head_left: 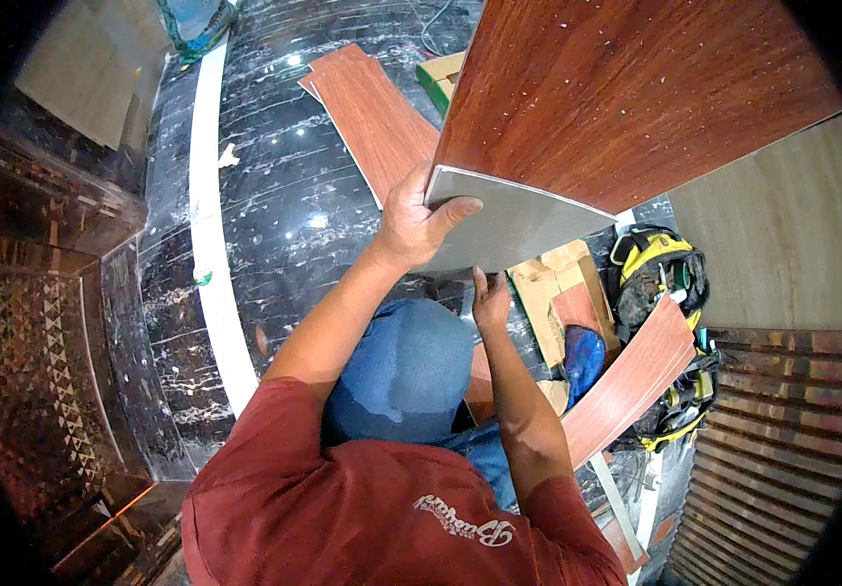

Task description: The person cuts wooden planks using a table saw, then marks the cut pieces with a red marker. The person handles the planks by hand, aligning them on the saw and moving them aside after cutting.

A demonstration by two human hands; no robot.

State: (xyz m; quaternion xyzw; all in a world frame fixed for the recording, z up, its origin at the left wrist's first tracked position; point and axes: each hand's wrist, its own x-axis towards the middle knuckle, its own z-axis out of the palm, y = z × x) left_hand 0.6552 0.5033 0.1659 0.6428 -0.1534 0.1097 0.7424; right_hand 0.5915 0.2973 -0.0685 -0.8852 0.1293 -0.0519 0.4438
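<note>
A grey board [513,223] meets a reddish-brown wood-grain panel [616,88] along a pale edge; I cannot tell whether they are one piece. My left hand [423,223] grips the grey board's left corner, thumb across its face and fingers partly hidden at the edge. Lower and to the right, my right hand [489,293] holds the board's bottom edge, fingertips against it. My knee in blue jeans [391,376] is below the board, between my forearms.
Wood-look planks [367,112] lie on black marble-look flooring [294,244] with a white strip [208,171]. At right are cardboard packaging [538,303], more planks [626,381], a blue item [585,361] and yellow-black tool bags [665,278]. A blue bag [191,24] stands top left.
</note>
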